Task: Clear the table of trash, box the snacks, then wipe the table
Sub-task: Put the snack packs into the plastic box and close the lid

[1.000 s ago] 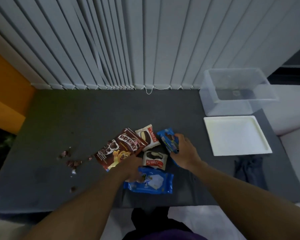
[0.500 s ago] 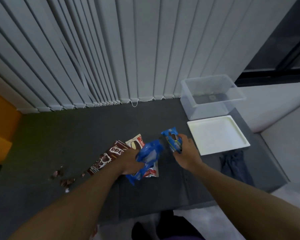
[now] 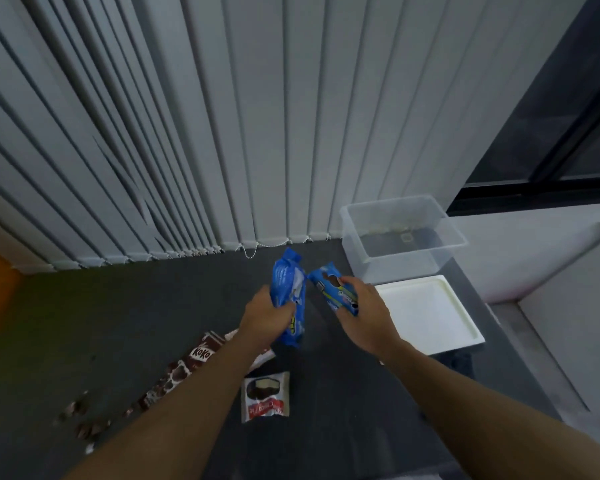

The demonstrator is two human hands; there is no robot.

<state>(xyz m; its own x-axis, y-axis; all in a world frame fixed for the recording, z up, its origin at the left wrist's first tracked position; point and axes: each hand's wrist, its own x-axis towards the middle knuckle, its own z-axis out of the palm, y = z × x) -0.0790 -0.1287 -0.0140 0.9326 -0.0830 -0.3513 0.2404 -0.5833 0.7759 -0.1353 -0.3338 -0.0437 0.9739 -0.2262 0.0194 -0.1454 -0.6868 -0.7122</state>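
A dark grey table [image 3: 101, 323] abuts pale vertical blinds [image 3: 222, 133]. The left hand [image 3: 267, 313] grips one large blue packet [image 3: 288, 284], the right hand [image 3: 369, 311] one small blue packet [image 3: 331, 284], near one clear box [image 3: 395, 266].

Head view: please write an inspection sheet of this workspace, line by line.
Surface: dark table.
Job's things: clear box and white lid at the right; Koko pack and pie pack lie on the table.
Clutter: brown crumbs at the left.
Hands: left hand holds a large blue pack; right hand holds a small blue pack.
Cables: nothing seen.
Surroundings: blinds behind, window at the right.
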